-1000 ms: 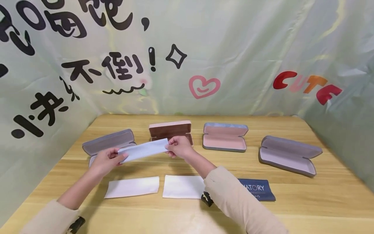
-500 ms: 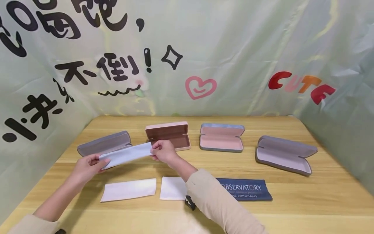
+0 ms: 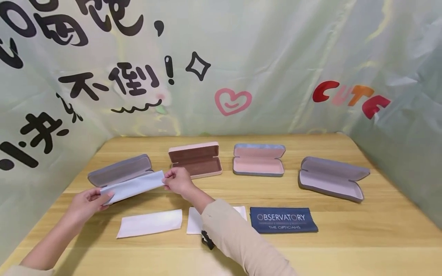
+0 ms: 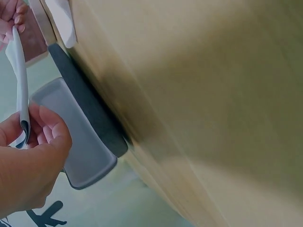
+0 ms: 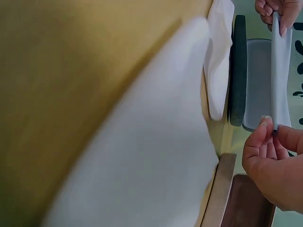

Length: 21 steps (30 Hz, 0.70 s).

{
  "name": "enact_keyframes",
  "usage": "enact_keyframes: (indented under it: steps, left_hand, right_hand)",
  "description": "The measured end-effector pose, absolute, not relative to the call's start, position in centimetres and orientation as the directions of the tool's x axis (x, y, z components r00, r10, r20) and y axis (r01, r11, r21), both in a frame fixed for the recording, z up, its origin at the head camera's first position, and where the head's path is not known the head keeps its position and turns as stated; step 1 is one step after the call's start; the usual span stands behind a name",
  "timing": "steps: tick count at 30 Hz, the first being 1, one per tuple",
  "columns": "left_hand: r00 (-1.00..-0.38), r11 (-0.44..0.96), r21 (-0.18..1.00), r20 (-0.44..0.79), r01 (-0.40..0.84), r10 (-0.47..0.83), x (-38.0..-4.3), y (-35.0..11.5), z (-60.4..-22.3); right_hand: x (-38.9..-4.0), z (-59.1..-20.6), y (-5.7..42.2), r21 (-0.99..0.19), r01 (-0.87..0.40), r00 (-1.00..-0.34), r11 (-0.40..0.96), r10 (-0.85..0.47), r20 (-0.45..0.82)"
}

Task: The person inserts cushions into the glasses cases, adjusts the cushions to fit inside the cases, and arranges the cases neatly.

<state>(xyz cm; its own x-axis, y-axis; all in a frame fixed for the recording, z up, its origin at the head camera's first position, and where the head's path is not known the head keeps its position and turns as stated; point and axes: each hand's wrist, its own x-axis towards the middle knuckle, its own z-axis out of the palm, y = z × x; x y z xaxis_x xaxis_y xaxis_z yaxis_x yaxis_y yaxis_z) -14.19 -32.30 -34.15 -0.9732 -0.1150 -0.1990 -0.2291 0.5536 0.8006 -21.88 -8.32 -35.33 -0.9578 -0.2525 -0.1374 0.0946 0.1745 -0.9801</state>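
A folded pale blue cloth is stretched between both hands above the front of the far-left grey glasses case, whose lid stands up. My left hand pinches the cloth's left end, thumb on top. At the other end, my right hand pinches it between thumb and fingers. The cloth hides most of that case's lower half. In the left wrist view the folded cloth hangs edge-on beside the grey case. The right wrist view shows both hands on the cloth.
Three more opened glasses cases stand along the back: brown-lined, pink-lined and grey. In front lie a white folded cloth, another white cloth partly under the right sleeve, and a navy printed cloth.
Both hands have carried the pale blue cloth left and slightly down, from near the brown-lined case to over the far-left grey case. The head view has shifted a little.
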Motion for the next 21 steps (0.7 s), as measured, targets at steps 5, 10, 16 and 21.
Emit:
enact_keyframes:
  steps: [5,10,16,21]
  left_hand:
    - [-0.971,0.545,0.804,-0.201,-0.240,-0.131,-14.1,-33.3,-34.5]
    - [-0.970,0.539,0.806,-0.195,-0.245,-0.149,-14.2,-33.4,-34.5]
    - [-0.963,0.523,0.809,-0.213,-0.270,-0.166,-14.4,-33.4,-34.8]
    - [-0.963,0.517,0.813,-0.202,-0.268,-0.181,-14.4,-33.5,-35.0]
  right_hand:
    - [-21.9,-35.4,-9.3,-0.979,0.097,-0.959,0.181,-0.246,-0.141]
    - [-22.1,-35.3,-9.6,-0.977,0.106,-0.961,0.184,-0.234,-0.148]
    - [-22.3,-35.2,-9.7,-0.975,0.117,-0.958,0.188,-0.236,-0.161]
    - [-22.5,-35.7,-9.9,-0.977,0.102,-0.957,0.188,-0.249,-0.148]
